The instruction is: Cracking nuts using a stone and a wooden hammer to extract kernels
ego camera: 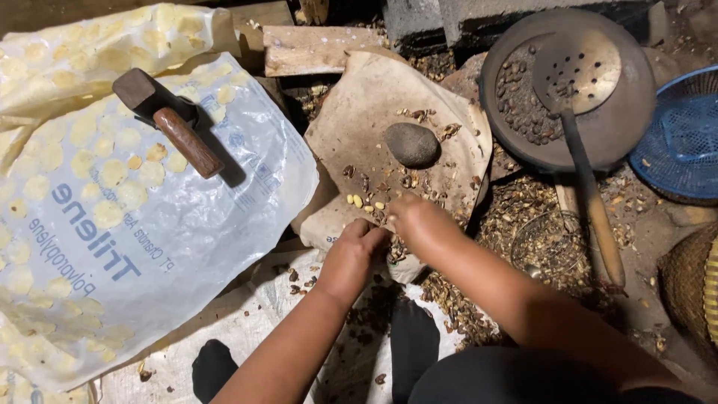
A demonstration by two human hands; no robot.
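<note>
At the upper left of the frame a hammer point(168, 120) lies on a clear plastic bag point(187, 239). Lower centre, your left hand point(351, 258) is curled shut; what it pinches is hidden. Just right, your right hand point(419, 221) closes on shell scraps. The yellow kernels point(363, 200) lie just above your left hand, which is nearer them.

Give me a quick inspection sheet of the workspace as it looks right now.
Surface: brown sheet on the ground, scattered with shell bits.
Job's things: pale kernels by the hands; round stone on the sheet.
Clutter: hammer on a clear bag of pale chips; perforated ladle across a dark pan; blue basket.
Grippers: left hand and right hand together over the shells; grip unclear.
Cables: nothing seen.
Surroundings: wood pieces, shell litter.
</note>
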